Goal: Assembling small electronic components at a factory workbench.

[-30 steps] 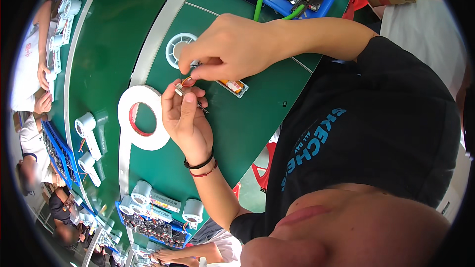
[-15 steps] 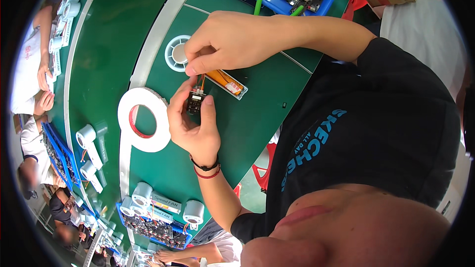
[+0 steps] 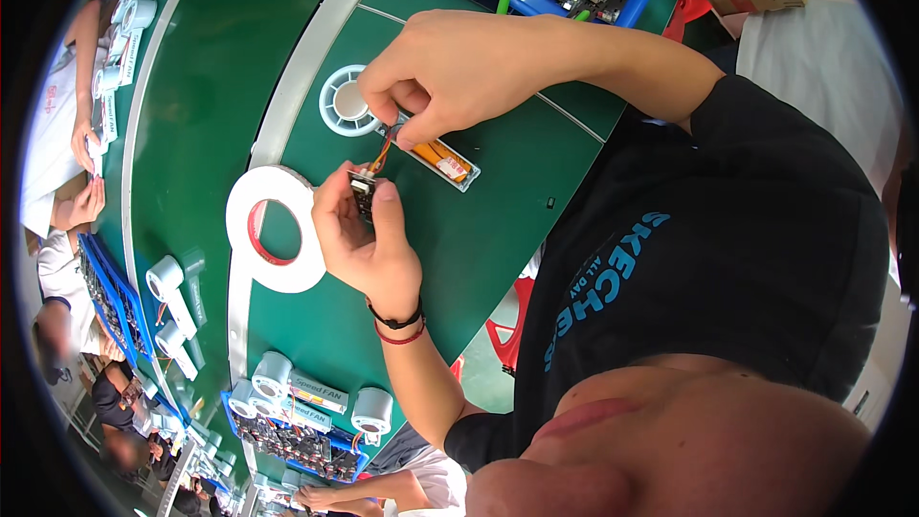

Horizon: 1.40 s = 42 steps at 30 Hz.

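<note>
My left hand (image 3: pixel 369 244), lower in the head view with dark and red bands at its wrist, grips a small black circuit board (image 3: pixel 364 195) between thumb and fingers. Thin red, orange and dark wires (image 3: pixel 380 159) rise from a white plug at the board's edge. My right hand (image 3: pixel 459 77) pinches at the far end of these wires; its fingertips partly hide what they hold. Beneath it lies a pale-blue handheld fan shell (image 3: pixel 327 107) with a round, spoked head. An orange battery pack (image 3: pixel 446 162) rests in its slim handle, whose upper part my right hand covers.
A roll of white tape (image 3: pixel 241 230) lies beside my left hand. A blue tray (image 3: pixel 627 14) of circuit boards stands at the top; another blue tray (image 3: pixel 359 464) with boards and fans (image 3: pixel 371 412) is at the bottom. Co-workers sit across the green table (image 3: pixel 182 172).
My right fingertips have shifted slightly right, away from the fan head. My left hand has moved a little left and tilted the board. More of the wires shows between my hands.
</note>
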Each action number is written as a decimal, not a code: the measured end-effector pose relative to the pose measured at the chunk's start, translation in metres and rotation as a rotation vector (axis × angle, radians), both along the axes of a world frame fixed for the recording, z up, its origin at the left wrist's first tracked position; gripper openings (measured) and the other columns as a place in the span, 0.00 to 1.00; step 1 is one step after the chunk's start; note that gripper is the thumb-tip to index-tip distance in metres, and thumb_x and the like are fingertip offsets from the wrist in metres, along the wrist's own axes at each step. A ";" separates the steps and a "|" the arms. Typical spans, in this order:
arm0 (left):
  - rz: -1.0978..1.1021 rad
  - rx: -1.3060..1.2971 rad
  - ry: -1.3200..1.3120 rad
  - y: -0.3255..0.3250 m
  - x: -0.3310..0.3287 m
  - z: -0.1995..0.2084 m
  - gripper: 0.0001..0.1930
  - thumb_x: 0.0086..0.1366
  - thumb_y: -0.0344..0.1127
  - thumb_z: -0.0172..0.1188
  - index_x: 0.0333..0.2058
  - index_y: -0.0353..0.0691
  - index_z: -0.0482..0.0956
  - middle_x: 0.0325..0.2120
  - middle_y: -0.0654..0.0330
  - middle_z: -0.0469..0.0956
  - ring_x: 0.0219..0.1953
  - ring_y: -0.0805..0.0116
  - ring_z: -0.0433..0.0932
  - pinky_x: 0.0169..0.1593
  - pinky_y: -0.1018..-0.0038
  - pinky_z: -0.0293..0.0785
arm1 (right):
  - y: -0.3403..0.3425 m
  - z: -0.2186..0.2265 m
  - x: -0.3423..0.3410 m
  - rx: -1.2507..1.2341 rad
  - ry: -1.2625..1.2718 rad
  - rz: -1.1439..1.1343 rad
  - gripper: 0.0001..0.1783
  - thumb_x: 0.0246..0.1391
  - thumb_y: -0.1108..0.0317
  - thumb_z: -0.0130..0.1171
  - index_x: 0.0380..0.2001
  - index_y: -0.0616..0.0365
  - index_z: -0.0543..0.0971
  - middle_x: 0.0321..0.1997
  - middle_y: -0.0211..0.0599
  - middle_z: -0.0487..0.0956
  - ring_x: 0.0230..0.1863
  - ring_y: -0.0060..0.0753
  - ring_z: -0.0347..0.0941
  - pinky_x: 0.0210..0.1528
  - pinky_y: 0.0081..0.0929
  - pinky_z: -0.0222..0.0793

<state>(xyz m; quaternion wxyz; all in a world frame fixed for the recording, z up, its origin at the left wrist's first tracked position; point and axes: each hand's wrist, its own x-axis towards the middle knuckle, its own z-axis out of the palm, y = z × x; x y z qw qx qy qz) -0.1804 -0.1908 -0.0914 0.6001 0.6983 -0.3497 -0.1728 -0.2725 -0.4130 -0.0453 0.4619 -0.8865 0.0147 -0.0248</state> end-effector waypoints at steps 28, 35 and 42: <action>-0.081 0.044 -0.266 -0.010 -0.001 -0.004 0.20 0.59 0.19 0.65 0.51 0.29 0.77 0.47 0.44 0.81 0.45 0.57 0.82 0.51 0.67 0.78 | -0.004 -0.036 0.009 -0.204 -0.360 0.116 0.07 0.60 0.63 0.63 0.36 0.54 0.84 0.29 0.29 0.82 0.29 0.37 0.79 0.28 0.33 0.71; -0.074 0.052 -0.246 -0.014 0.000 -0.001 0.19 0.61 0.20 0.64 0.52 0.30 0.77 0.47 0.45 0.81 0.45 0.58 0.81 0.50 0.68 0.78 | -0.005 -0.035 0.008 -0.273 -0.484 0.090 0.04 0.55 0.67 0.65 0.32 0.54 0.82 0.27 0.26 0.77 0.25 0.33 0.76 0.23 0.29 0.68; -0.097 0.096 -0.371 -0.019 0.012 -0.002 0.19 0.61 0.21 0.63 0.52 0.32 0.77 0.47 0.49 0.81 0.48 0.56 0.79 0.52 0.65 0.75 | -0.010 -0.027 0.008 0.037 -0.374 0.105 0.04 0.55 0.70 0.64 0.31 0.57 0.81 0.28 0.31 0.80 0.26 0.30 0.77 0.25 0.28 0.68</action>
